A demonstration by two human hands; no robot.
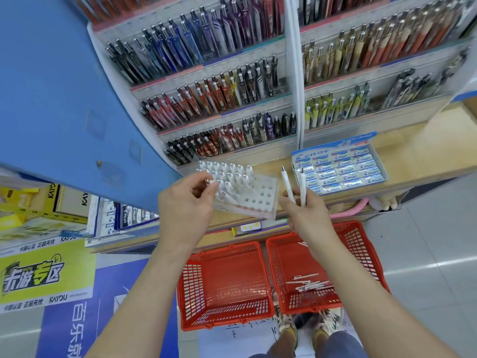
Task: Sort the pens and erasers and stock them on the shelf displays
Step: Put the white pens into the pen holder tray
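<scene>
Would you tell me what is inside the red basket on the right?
Several loose white pens lie on the floor of the right basket; the right forearm covers part of it, hiding anything there.

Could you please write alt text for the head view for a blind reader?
The left hand pinches a white pen at a clear pen rack, while the right hand holds two white pens. Two red baskets stand on the floor.

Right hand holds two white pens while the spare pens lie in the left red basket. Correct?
Not quite. The head view shows the spare pens in the right red basket; the right hand does hold two white pens.
</scene>
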